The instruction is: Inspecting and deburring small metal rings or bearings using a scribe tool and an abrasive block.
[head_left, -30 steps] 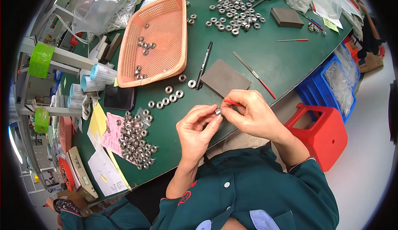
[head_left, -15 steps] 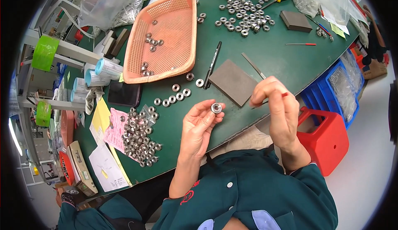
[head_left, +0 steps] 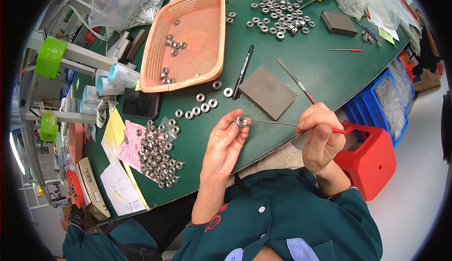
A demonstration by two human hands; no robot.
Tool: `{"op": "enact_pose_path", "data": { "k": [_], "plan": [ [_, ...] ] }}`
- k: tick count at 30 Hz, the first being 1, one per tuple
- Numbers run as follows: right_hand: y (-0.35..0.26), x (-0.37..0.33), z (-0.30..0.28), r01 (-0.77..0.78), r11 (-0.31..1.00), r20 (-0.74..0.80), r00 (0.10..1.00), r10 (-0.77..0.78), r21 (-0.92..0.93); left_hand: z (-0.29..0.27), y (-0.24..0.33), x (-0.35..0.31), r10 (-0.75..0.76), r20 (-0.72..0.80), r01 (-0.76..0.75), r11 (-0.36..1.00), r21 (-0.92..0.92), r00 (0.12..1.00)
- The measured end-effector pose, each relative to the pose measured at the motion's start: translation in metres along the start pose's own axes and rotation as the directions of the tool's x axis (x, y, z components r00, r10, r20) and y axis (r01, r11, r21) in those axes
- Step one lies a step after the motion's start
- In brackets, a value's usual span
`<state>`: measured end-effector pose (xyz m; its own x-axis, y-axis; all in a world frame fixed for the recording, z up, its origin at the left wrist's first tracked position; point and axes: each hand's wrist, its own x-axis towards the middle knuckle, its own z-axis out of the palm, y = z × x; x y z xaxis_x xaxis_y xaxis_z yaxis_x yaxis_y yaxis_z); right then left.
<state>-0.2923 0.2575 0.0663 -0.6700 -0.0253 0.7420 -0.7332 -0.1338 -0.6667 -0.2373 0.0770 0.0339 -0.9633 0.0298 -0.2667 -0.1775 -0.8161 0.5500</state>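
1 metal ring, pinched in our L hand; 1 thin red-handled tool, gripped in our R hand, tip now swung in beside ring (contact unclear), i.e. both brought together betw. hands.

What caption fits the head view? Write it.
Left hand holds a silver metal ring; right hand, a thin red-handled metal tool.
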Motion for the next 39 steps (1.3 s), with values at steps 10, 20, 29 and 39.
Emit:
{"op": "enact_pose_path", "data": {
  "k": [10, 20, 29, 39],
  "plan": [
    [0.016, -0.014, 0.027, -0.214, 0.974, 0.166, 0.966, 0.199, 0.078, 0.002, -0.006, -0.003, -0.066, 0.045, 0.067, 0.998, -0.019, 0.997],
    [0.019, -0.014, 0.024, 0.009, 1.000, 0.121, 0.993, -0.011, 0.017, 0.002, 0.005, -0.008, -0.057, 0.049, 0.065, 0.980, -0.188, 0.997],
    [0.013, -0.018, 0.022, 0.027, 0.999, 0.081, 0.996, -0.030, 0.042, 0.011, 0.012, -0.011, -0.047, 0.011, 0.048, 0.988, -0.145, 0.999],
    [0.023, -0.015, 0.022, 0.101, 0.995, 0.170, 0.980, -0.103, 0.017, 0.010, 0.012, -0.010, -0.066, -0.011, 0.065, 0.995, -0.073, 0.998]
  ]
}}
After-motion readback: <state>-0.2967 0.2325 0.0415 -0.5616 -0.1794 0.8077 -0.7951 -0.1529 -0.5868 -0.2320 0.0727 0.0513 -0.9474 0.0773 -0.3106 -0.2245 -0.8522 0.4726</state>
